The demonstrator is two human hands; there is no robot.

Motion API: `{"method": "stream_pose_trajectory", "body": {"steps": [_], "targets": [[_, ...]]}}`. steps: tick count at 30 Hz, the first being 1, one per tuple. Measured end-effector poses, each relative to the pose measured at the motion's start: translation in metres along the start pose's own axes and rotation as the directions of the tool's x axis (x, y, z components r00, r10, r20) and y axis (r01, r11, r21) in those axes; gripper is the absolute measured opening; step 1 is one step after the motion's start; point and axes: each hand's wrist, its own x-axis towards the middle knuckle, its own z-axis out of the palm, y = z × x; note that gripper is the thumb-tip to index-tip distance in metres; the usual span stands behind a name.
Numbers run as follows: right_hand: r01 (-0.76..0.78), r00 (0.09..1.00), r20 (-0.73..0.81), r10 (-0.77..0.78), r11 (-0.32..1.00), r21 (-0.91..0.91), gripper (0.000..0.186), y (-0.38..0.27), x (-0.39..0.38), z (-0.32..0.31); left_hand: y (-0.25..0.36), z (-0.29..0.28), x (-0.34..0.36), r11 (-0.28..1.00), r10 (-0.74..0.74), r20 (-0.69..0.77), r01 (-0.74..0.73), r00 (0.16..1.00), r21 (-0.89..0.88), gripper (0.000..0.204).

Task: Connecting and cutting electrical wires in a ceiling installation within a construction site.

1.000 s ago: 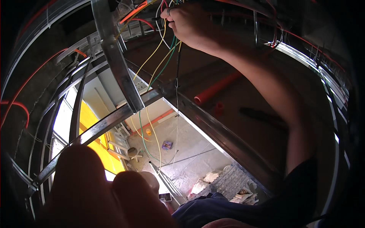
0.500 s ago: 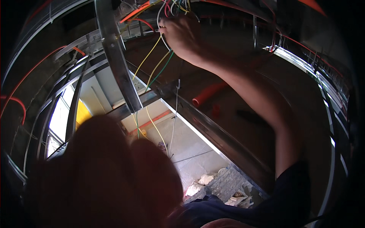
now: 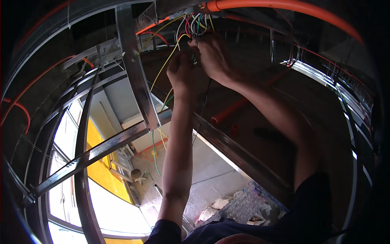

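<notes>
A bundle of thin electrical wires in white, red, green and yellow hangs from a grey box under the orange conduit at the top. My right hand is closed, thumb and forefinger pinching wires just below the bundle. Beside it on the left, my left hand is raised with curled fingers, closed on wires; short green wire ends show by its fingertips. A long yellow wire loops down left of that hand. Behind my left forearm, a green wire drops through the frame opening. The pinched wire tips are too dark to make out.
A metal stud stands left of my hands, meeting a crossbar. A dark metal beam slants down to the right. An orange pipe lies behind my right forearm. Far below are the floor and white bags.
My left hand, a dark blur close in the lower left before, has risen to the wires beside my right hand. My right hand sits slightly lower and farther right. More orange conduit shows above.
</notes>
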Motion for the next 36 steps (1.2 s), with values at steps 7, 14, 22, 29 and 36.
{"method": "stream_pose_trajectory", "body": {"steps": [7,14,22,29,36], "targets": [[-0.107,0.994,0.005,0.107,0.982,0.153,0.011,0.002,-0.002,0.005,-0.005,0.009,0.027,0.971,-0.232,0.022,0.233,0.972,-0.052,0.028],[-0.129,0.986,-0.08,0.146,0.974,0.184,0.004,0.008,-0.003,0.02,-0.002,0.005,0.053,0.877,-0.376,0.176,0.411,0.91,-0.249,0.028],[0.092,0.996,-0.028,-0.089,0.99,0.108,0.006,0.005,-0.007,0.0,-0.013,-0.002,0.065,0.814,-0.358,0.321,0.462,0.877,-0.353,0.024],[0.231,0.967,0.028,-0.252,0.921,0.313,0.008,0.006,-0.026,-0.036,-0.013,-0.002,0.067,0.945,-0.292,0.154,0.31,0.944,-0.107,0.02],[0.141,0.99,-0.027,-0.139,0.935,0.327,0.01,0.018,-0.038,-0.06,-0.003,-0.001,0.062,0.957,-0.279,0.128,0.265,0.952,0.121,0.029]]}}
